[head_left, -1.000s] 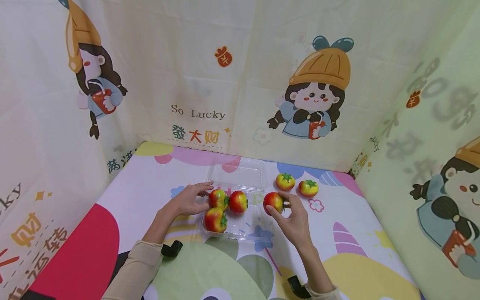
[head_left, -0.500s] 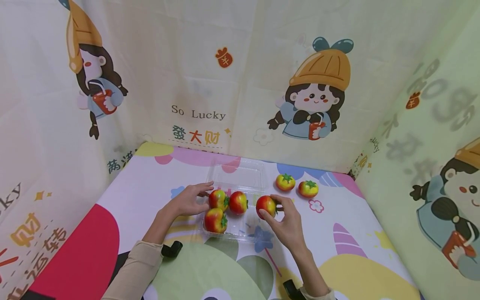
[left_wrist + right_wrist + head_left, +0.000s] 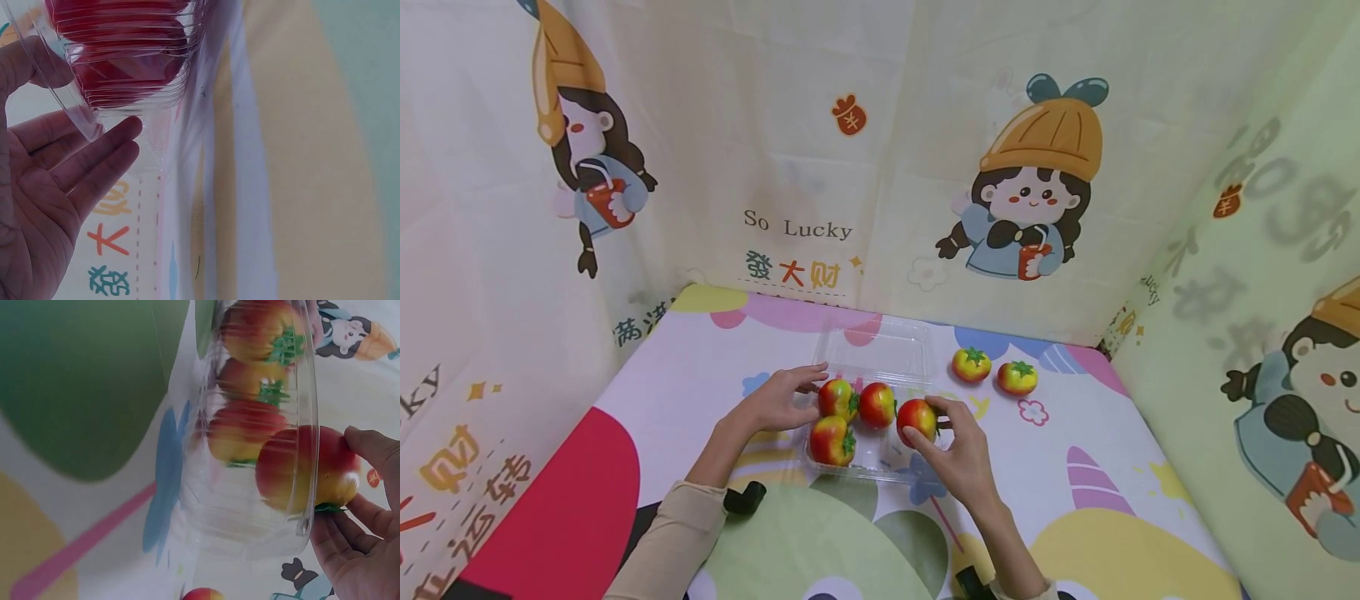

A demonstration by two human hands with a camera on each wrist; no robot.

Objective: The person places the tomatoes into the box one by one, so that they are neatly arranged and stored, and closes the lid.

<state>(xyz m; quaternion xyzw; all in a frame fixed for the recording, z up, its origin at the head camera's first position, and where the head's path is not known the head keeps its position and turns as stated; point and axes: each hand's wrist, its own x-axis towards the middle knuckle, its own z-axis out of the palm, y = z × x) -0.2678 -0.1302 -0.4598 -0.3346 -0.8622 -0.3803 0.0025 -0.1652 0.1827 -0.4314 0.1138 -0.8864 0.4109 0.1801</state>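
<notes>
A clear plastic clamshell container (image 3: 868,468) lies with its lid (image 3: 872,350) folded back. Three red-and-yellow tomatoes with green leafy tops, one of them the front tomato (image 3: 831,441), sit in its left and middle part. My left hand (image 3: 781,400) is at the container's left side, fingers fairly straight, thumb and fingertips right at the rim (image 3: 92,130). My right hand (image 3: 958,446) pinches another tomato (image 3: 916,422) between thumb and fingers. In the right wrist view this held tomato (image 3: 337,469) is at the rim, partly seen through the clear wall, beside the others.
Behind and to the right of the container, two more tomatoes, a left one (image 3: 971,365) and a right one (image 3: 1017,378), rest on the patterned tablecloth (image 3: 1120,450). A printed curtain (image 3: 887,192) hangs behind and along both sides.
My right hand has moved left and slightly down with the pinched tomato, bringing it close to the tomatoes in the container. The left hand stays in place.
</notes>
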